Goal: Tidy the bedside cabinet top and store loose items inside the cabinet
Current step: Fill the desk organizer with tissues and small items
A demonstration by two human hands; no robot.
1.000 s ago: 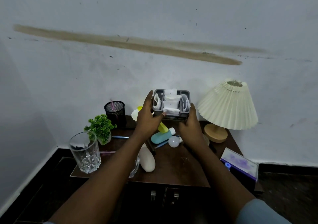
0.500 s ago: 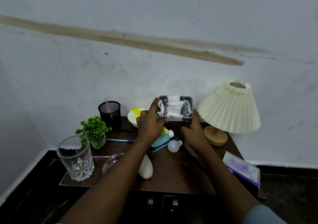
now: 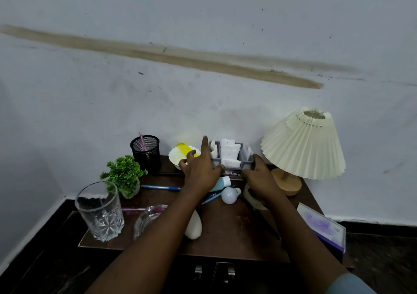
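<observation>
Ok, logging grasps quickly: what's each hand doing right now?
Left hand: pinching the gray organizer.
Right hand: gripping the gray organizer.

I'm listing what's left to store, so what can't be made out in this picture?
Head view:
Tube: mostly hidden under the left hand.
Round thing by the lamp base: largely covered by the right hand.
Organizer label: too small to read.
Cabinet doors: dark, cut off by the bottom edge; inside unseen.

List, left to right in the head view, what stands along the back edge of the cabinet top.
black mesh pen holder → white bowl → grey organiser → pleated table lamp
</observation>
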